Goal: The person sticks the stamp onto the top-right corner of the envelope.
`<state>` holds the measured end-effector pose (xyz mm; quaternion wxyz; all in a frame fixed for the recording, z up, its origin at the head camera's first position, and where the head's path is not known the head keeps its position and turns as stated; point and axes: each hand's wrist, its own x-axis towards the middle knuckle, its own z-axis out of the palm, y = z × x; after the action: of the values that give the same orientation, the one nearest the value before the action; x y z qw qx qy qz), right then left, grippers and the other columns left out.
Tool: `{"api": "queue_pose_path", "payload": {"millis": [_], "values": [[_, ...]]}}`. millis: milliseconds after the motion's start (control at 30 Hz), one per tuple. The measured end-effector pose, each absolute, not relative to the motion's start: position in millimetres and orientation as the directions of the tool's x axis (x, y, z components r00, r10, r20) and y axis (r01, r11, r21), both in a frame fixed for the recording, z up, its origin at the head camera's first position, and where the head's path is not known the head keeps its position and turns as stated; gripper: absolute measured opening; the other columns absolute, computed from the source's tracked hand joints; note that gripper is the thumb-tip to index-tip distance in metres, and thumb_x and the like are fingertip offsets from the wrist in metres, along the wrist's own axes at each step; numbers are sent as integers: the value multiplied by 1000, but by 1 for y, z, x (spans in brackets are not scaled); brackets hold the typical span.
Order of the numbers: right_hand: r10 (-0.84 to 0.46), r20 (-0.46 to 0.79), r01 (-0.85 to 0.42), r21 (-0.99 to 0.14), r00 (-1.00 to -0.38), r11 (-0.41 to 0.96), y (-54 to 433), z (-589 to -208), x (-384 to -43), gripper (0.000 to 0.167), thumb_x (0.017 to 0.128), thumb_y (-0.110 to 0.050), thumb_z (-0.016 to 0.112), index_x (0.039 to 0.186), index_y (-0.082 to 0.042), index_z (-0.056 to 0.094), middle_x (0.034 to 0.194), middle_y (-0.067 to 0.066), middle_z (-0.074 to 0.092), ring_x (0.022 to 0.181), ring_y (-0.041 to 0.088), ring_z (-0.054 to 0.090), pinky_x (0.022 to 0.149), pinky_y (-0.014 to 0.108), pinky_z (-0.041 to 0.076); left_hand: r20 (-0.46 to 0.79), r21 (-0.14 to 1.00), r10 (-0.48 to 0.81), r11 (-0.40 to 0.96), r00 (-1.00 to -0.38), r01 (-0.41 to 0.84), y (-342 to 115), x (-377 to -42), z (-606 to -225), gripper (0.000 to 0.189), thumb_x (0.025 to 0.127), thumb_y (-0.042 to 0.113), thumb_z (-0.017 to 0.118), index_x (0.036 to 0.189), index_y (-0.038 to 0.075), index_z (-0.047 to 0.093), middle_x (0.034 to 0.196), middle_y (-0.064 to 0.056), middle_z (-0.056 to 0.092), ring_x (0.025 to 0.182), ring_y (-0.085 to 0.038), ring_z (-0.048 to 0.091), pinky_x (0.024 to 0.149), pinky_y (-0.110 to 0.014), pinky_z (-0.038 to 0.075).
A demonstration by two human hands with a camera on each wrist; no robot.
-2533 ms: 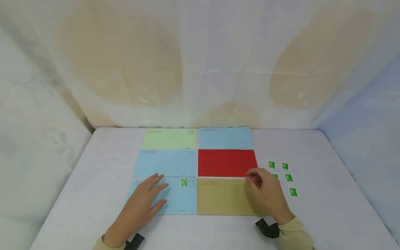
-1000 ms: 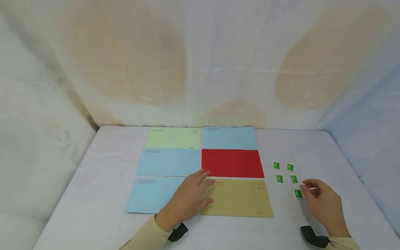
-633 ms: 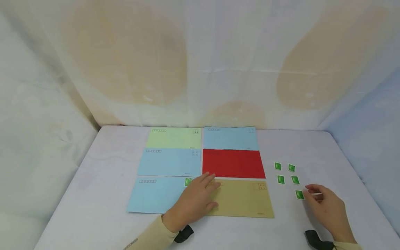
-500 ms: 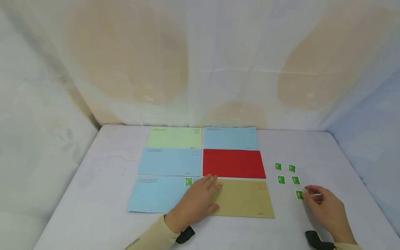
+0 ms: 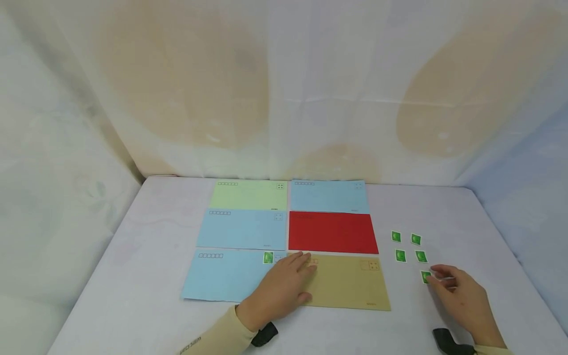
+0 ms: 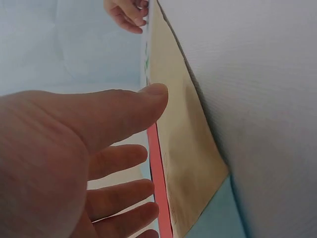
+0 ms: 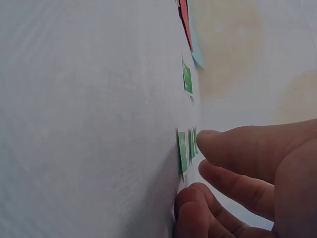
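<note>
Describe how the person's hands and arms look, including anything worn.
Left hand and right hand are ungloved. The left sleeve is beige with dark lettering, not clearly legible; the right sleeve, only partly in view, is beige too. A black attachment shows by each wrist, curved on the right.

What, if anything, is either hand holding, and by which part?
Nothing visibly held. The right hand is at the nearest small green square paper stamp, not pinching it; the left hand has fingers over the tan rectangular paper envelope.

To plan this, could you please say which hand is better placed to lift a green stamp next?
The right hand, likely: it is at a green stamp; the left hand is over envelopes.
</note>
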<state>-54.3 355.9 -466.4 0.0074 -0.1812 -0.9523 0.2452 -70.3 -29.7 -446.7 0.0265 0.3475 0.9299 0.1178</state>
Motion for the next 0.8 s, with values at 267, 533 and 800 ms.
{"api": "queue_pose_path", "payload": {"millis": [267,533,800], "values": [[321,-62,313,-457,-945,832,357,-467,-53,38,93,-16,70,122,7,60,108,27,61,91,37,62,72,47,53,21,208,677,717,-736,665,-27,-67,-446,54,86,33,81,132,9,66,146,-10,54,139,-22,46,113,-32,38],[310,-58,302,-452,-949,840,357,-469,-53,38,94,-16,69,123,6,60,108,27,60,91,36,61,72,48,52,5,205,673,723,-740,659,-26,-66,-447,52,86,32,81,130,9,67,145,-11,55,139,-24,47,114,-32,38],[288,-32,271,-452,-957,850,359,-470,-51,36,93,-15,70,122,5,62,106,25,61,88,35,62,69,45,52,-45,268,654,736,-755,621,-24,-66,-449,51,86,28,81,131,8,67,149,-11,52,141,-25,44,111,-30,41]]}}
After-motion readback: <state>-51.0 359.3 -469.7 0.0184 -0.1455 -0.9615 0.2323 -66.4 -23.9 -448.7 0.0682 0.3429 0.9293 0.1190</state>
